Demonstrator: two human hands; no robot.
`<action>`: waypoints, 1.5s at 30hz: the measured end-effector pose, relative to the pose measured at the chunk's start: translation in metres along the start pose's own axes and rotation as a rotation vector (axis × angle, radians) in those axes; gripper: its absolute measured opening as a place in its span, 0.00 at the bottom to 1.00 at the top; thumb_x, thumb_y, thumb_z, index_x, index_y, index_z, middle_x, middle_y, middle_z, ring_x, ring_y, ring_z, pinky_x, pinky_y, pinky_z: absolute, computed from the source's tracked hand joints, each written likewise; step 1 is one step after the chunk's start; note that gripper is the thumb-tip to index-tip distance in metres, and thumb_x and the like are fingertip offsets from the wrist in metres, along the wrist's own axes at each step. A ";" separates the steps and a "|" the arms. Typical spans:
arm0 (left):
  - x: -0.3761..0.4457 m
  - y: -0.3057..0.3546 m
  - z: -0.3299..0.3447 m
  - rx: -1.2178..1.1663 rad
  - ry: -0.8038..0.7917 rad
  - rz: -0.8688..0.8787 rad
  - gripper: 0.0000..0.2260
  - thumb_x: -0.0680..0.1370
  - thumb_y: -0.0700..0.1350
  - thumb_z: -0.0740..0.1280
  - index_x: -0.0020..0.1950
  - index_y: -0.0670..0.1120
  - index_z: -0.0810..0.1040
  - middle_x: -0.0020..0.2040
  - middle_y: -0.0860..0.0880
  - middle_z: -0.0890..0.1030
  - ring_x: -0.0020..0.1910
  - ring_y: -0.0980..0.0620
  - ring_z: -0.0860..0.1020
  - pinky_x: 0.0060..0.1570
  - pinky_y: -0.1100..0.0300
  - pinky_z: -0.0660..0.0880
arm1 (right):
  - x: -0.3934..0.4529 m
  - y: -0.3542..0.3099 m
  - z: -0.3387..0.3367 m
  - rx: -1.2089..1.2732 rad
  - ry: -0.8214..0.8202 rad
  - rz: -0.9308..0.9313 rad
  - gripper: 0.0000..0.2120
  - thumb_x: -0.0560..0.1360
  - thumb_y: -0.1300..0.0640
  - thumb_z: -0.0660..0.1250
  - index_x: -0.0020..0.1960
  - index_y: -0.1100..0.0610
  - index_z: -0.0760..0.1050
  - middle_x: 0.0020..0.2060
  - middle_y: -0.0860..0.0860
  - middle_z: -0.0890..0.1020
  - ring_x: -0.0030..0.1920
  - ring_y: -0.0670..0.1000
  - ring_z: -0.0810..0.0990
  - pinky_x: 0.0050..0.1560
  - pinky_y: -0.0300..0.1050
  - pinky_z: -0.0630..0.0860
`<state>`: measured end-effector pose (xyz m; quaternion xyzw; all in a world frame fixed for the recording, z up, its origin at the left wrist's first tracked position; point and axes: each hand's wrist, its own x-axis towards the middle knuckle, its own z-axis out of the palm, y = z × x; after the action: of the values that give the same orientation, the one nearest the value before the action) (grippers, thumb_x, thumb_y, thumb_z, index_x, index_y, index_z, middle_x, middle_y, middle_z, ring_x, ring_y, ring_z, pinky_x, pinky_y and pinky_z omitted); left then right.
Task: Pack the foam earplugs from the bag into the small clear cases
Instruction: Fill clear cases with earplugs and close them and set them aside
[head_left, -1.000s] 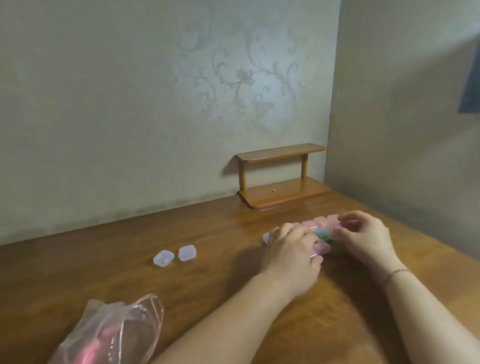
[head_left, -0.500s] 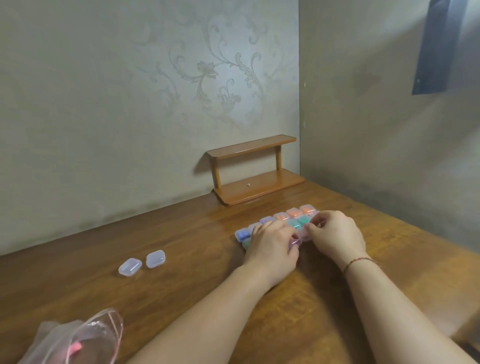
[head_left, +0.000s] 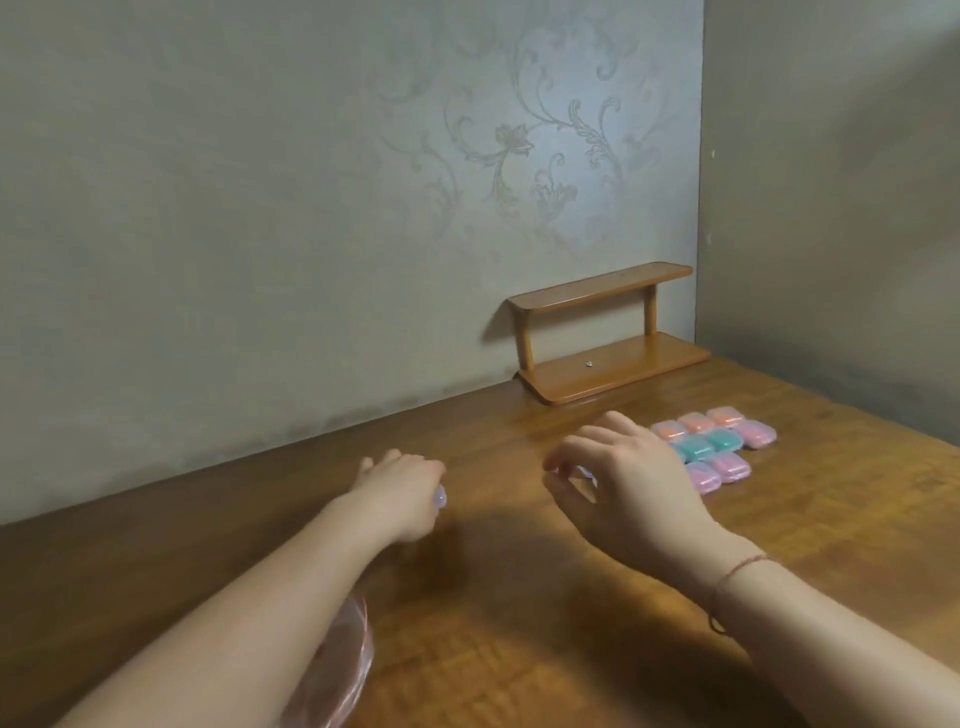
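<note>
- My left hand (head_left: 400, 491) is over the empty cases, nearer them than the right; one clear case (head_left: 440, 498) peeks out at its edge. I cannot tell whether its fingers grip it.
- My right hand (head_left: 623, 478) hovers loosely curled, holding nothing I can see.
- Filled cases (head_left: 719, 449) lie right of it on the counter (head_left: 519, 597).
- The bag (head_left: 343, 670) is mostly behind my left forearm.

A single head-worn camera looks forward and slightly down across a wooden table (head_left: 519, 597) toward the room corner, where a patterned wall (head_left: 311, 208) meets a plain side wall (head_left: 831, 182). It sits above and behind the forearms, which enter from the bottom edge. The wide lens bends the table's far edge. A small wooden shelf (head_left: 608, 332) stands far off at the corner. The near table edge seems to lie below the view. No second view exists to share scenery.
</note>
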<state>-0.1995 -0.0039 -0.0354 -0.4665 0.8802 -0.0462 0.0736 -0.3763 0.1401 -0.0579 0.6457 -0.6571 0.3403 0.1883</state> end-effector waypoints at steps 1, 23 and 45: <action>-0.004 -0.005 0.002 -0.033 0.006 0.003 0.14 0.81 0.44 0.62 0.66 0.51 0.73 0.64 0.48 0.76 0.66 0.44 0.71 0.66 0.48 0.65 | 0.002 -0.008 0.005 0.009 -0.050 -0.035 0.06 0.76 0.48 0.68 0.49 0.46 0.82 0.44 0.42 0.83 0.46 0.45 0.73 0.41 0.36 0.74; -0.177 -0.100 0.038 -2.097 0.558 -0.008 0.26 0.62 0.56 0.80 0.52 0.41 0.83 0.50 0.35 0.84 0.49 0.41 0.84 0.47 0.55 0.82 | 0.018 -0.193 0.055 0.484 0.177 -0.337 0.05 0.73 0.54 0.70 0.49 0.52 0.79 0.42 0.42 0.84 0.40 0.44 0.82 0.37 0.46 0.78; -0.181 -0.090 0.062 -1.959 0.451 0.185 0.29 0.59 0.61 0.81 0.54 0.48 0.84 0.50 0.37 0.84 0.48 0.39 0.82 0.44 0.57 0.81 | 0.003 -0.187 0.059 0.454 0.136 -0.440 0.11 0.74 0.53 0.70 0.56 0.49 0.78 0.52 0.40 0.83 0.59 0.46 0.78 0.50 0.49 0.77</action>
<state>-0.0150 0.0946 -0.0672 -0.2318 0.5565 0.6159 -0.5071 -0.1828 0.1094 -0.0588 0.7737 -0.3950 0.4715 0.1519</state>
